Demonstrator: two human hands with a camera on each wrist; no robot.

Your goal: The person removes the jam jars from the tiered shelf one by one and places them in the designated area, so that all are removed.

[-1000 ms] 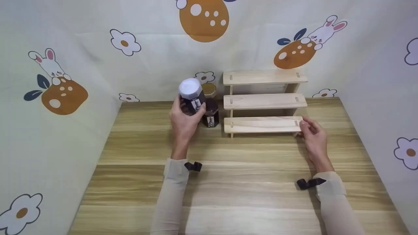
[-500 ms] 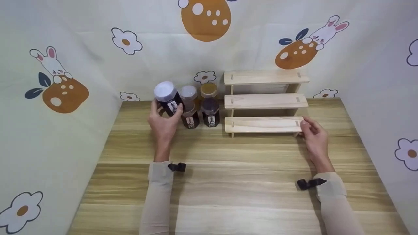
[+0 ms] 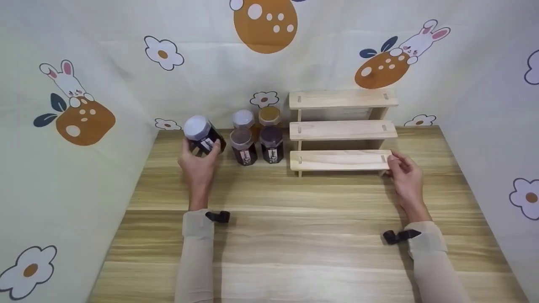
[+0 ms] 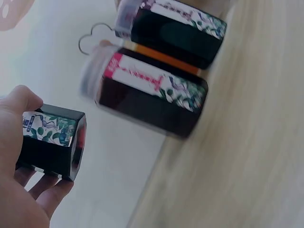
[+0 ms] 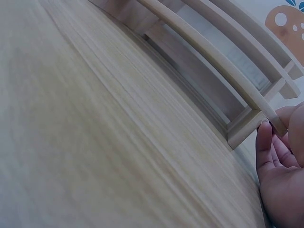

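A dark jar (image 3: 206,136) with a white lid tilts in my left hand (image 3: 197,168), whose thumb and fingers wrap its sides. In the left wrist view, the held jar (image 4: 50,142) hangs in the air, its lid end hidden by the hand. My right hand (image 3: 407,181) pinches the right end of the lowest step of a three-tier wooden shelf (image 3: 337,160). The right wrist view shows the thumb and fingers (image 5: 264,142) at that board's corner.
Right of the held jar, two dark jars stand in front, a grey-lidded one (image 3: 244,151) and a purple-lidded one (image 3: 272,149). Behind them are a white-lidded jar (image 3: 243,119) and a yellow-lidded jar (image 3: 269,115). A patterned cloth wall (image 3: 202,75) rises behind the wooden table (image 3: 294,235).
My left hand has carried its jar leftward, away from the group, then lower. The jars behind it have come into view. My right hand stays at the shelf.
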